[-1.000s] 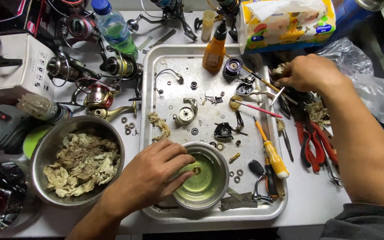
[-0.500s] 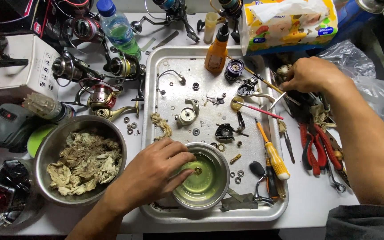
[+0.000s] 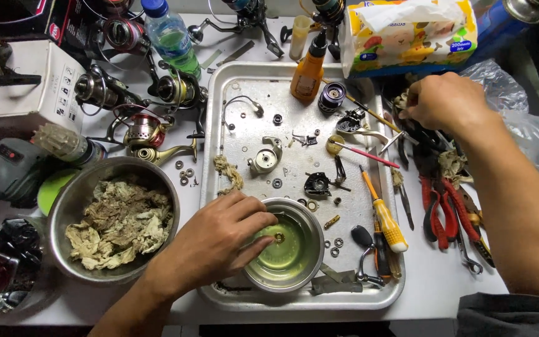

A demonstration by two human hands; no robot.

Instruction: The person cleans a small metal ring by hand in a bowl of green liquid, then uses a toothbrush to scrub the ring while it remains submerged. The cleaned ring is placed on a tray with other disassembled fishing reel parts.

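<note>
Both hands point(image 3: 219, 240) point(image 3: 447, 100) outstretched, fingers curled.

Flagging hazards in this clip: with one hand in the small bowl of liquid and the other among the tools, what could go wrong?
1. The left hand presses on the small steel bowl of yellowish liquid; it could tip and spill into the tray.
2. Washers lie loose beside the bowl and could scatter.
3. The right hand could snag on the pliers.

Both forearms bare; dark grey cloth, perhaps a shirt, at lower right.
</note>
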